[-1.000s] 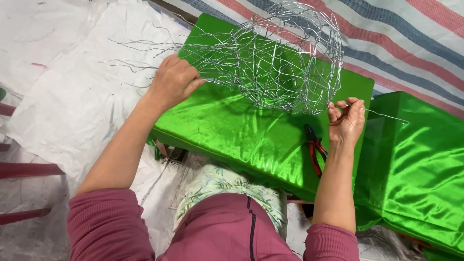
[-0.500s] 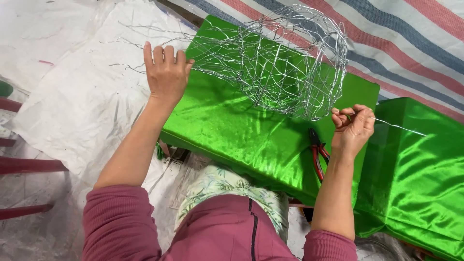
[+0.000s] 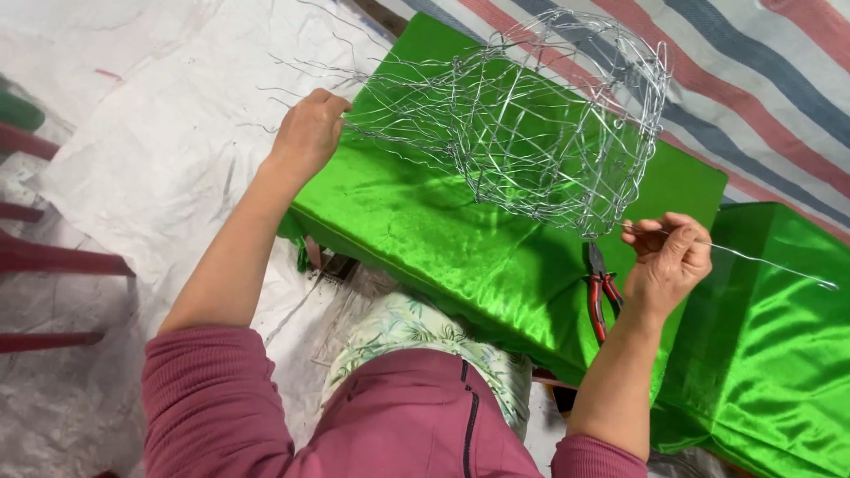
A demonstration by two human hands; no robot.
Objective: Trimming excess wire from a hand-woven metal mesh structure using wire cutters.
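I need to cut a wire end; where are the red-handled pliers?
The pliers lie on the green cloth block, just left of the right hand, below the wire cage.

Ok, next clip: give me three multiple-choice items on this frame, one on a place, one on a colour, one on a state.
1. Where do the pliers lie?
A. On the green cloth, beside the right hand
B. Inside the wire cage
C. On the white sheet by the left hand

2. What colour are the pliers' handles?
A. Blue
B. Red
C. Yellow

3. What is the right hand doing?
A. Lying flat and empty
B. Gripping the pliers
C. Pinching a thin wire strand

Answers:
1. A, they rest on the green cloth, just left of the right hand and below the wire cage.
2. B, both handles show red.
3. C, its fingers close on the wire strand, which runs out to the right; the left hand holds loose wires at the cage's other end.
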